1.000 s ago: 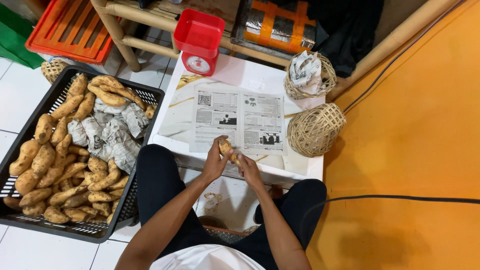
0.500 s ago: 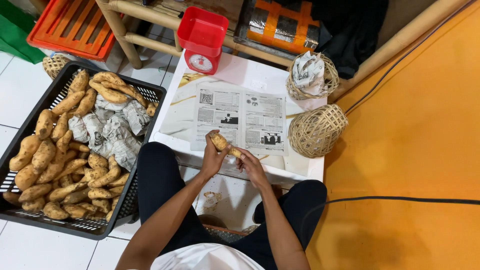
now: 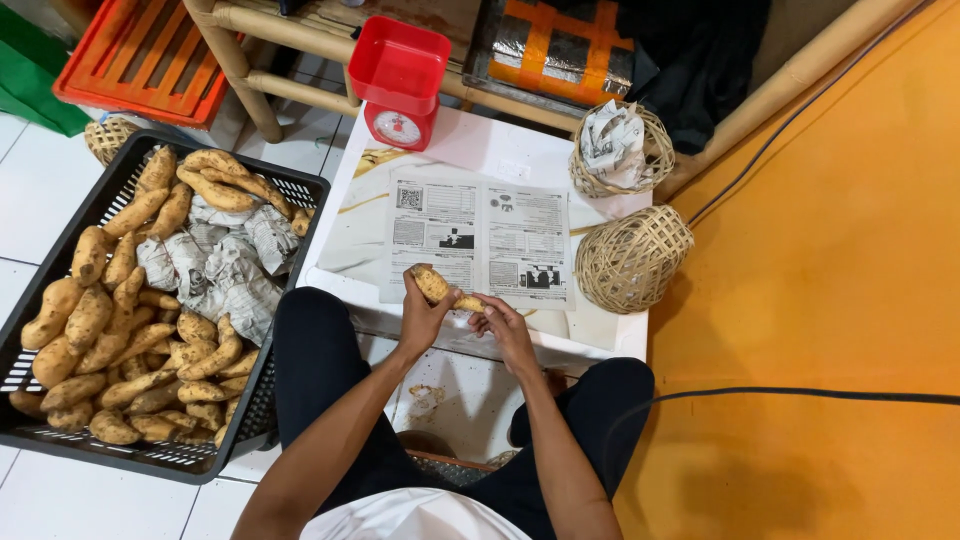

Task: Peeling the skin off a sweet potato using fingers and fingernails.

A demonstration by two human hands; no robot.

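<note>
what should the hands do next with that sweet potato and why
Probably lower the sweet potato onto the newspaper sheet. Both the left hand and right hand hold it just above the sheet's near edge, and the sheet lies flat and bare on the white table.

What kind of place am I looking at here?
Probably a small produce sorting or packing corner on a tiled floor: a black plastic crate of tan tubers, a red kitchen scale, and round woven baskets beside a low white table.
</note>
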